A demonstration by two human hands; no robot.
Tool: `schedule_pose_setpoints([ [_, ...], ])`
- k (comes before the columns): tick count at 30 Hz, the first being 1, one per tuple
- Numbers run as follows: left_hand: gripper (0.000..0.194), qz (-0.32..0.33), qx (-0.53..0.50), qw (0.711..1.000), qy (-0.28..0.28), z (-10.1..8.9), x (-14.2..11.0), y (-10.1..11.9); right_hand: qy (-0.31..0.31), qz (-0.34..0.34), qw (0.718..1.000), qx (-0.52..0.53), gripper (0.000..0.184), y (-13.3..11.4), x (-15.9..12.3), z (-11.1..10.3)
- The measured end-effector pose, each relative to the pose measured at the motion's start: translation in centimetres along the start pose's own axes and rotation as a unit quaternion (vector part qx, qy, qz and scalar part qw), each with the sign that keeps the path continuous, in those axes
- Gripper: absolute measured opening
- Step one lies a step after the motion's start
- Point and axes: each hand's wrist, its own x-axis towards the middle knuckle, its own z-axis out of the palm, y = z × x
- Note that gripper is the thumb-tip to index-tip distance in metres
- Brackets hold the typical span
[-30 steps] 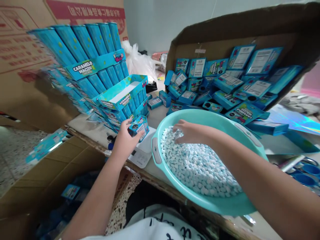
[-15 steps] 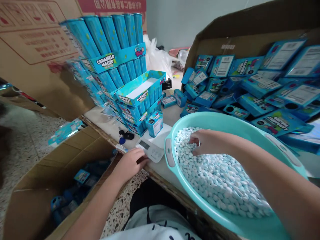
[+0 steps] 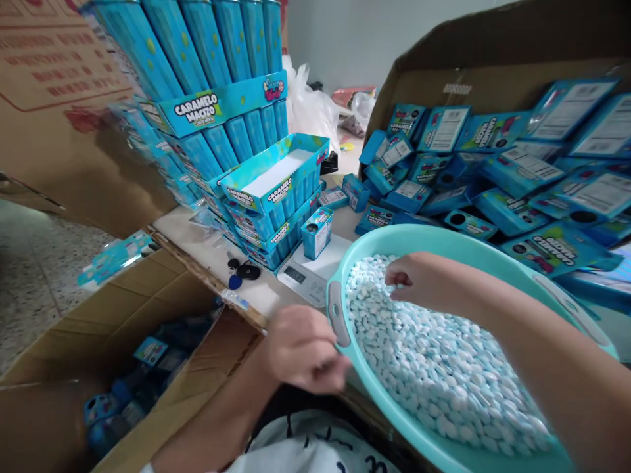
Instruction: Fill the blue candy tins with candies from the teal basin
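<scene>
My right hand point(image 3: 414, 282) is inside the turquoise basin point(image 3: 340, 315), low over a mass of pale blue and white candies point(image 3: 444, 368). Its fingers curl inward, and what they hold, if anything, is hidden. Motion blurs my left hand point(image 3: 308, 351); it looks closed like a fist, close to the basin's grey left handle, and I cannot make out anything in it. Upright on a white digital scale point(image 3: 298, 279) stands a small blue candy box point(image 3: 316, 233) with a dark round opening on top. The basin covers part of the scale.
Filled display trays point(image 3: 221, 105) are stacked at the back left, with a white-bottomed tray point(image 3: 276, 174) in front. Many blue boxes point(image 3: 522, 164) lie in a carton on the right. Keys point(image 3: 244, 270) rest near the table edge. An open carton point(image 3: 197, 355) stands at lower left.
My left hand has left the scale's front edge and moved right and toward me, to the basin's handle. My right hand stays among the candies, fingers curled. The view has shifted slightly.
</scene>
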Motion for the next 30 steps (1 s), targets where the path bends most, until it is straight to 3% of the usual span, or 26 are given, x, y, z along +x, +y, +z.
schedule_pose_setpoints([
  [3,0.027,0.196,-0.074,0.973,-0.099,1.6,5.1,4.2,0.047,-0.004,0.999,0.006,0.006,0.8,0.2,-0.7],
  [6,0.037,0.281,-0.035,0.954,-0.097,1.7,9.4,6.5,0.094,0.005,0.995,0.027,0.004,1.6,0.3,-1.4],
  [8,0.038,0.272,0.014,0.959,-0.081,0.8,11.1,6.5,0.105,0.017,0.994,0.034,0.002,2.0,0.3,-1.7],
  [11,0.025,0.19,0.041,0.98,0.036,-0.1,12.1,5.3,0.088,0.025,0.995,0.043,0.01,2.4,0.5,-2.0],
  [13,0.022,0.127,0.019,0.985,0.115,0.3,12.1,4.7,0.084,0.017,0.995,0.043,0.013,2.5,0.5,-2.1],
  [15,0.022,0.115,-0.001,0.985,0.131,1.4,11.8,4.3,0.097,0.01,0.995,0.031,0.015,2.3,0.5,-2.3],
  [19,0.03,0.18,-0.049,0.981,0.047,3.2,10.9,3.9,0.111,0.019,0.993,0.022,0.016,1.8,0.1,-2.4],
  [21,0.034,0.175,-0.102,0.979,-0.009,3.1,10.6,3.6,0.122,0.023,0.992,0.028,0.016,1.4,0.0,-2.2],
  [25,0.034,0.099,-0.251,0.958,-0.1,1.4,10.6,2.8,0.162,-0.036,0.985,0.054,0.02,-0.4,0.7,-2.3],
  [28,0.028,0.067,-0.335,0.924,-0.171,-0.7,10.4,2.1,0.201,-0.111,0.971,0.066,0.019,-2.9,2.7,-3.7],
  [30,0.031,0.056,-0.367,0.905,-0.208,-1.8,10.1,1.4,0.178,-0.171,0.968,0.052,0.017,-4.7,4.6,-5.1],
])
